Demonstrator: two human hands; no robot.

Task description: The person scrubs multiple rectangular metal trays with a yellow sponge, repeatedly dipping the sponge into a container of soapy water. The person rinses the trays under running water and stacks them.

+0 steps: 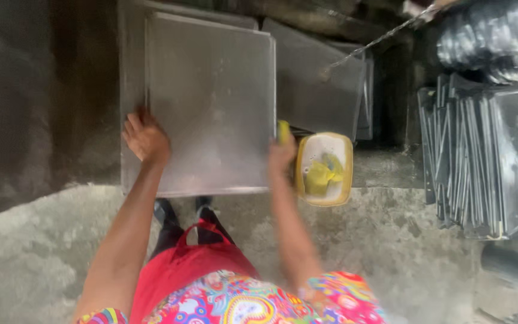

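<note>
A large square metal tray [211, 102] stands in front of me, leaning over another grey tray behind it. My left hand [145, 138] grips the tray's left edge near its lower corner. My right hand [281, 151] is at the tray's right edge and holds something small and yellow-green, likely a scrubbing sponge [283, 129]. Just right of that hand sits a yellow-rimmed plastic tub [325, 170] with soapy water and a yellow cloth inside.
More metal trays [319, 78] lean behind, to the right. A thick stack of trays [487, 156] stands on edge at the far right, with dark round pans [493, 36] above it. The ground is rough grey concrete [391, 240]. My shoes [181, 213] show below the tray.
</note>
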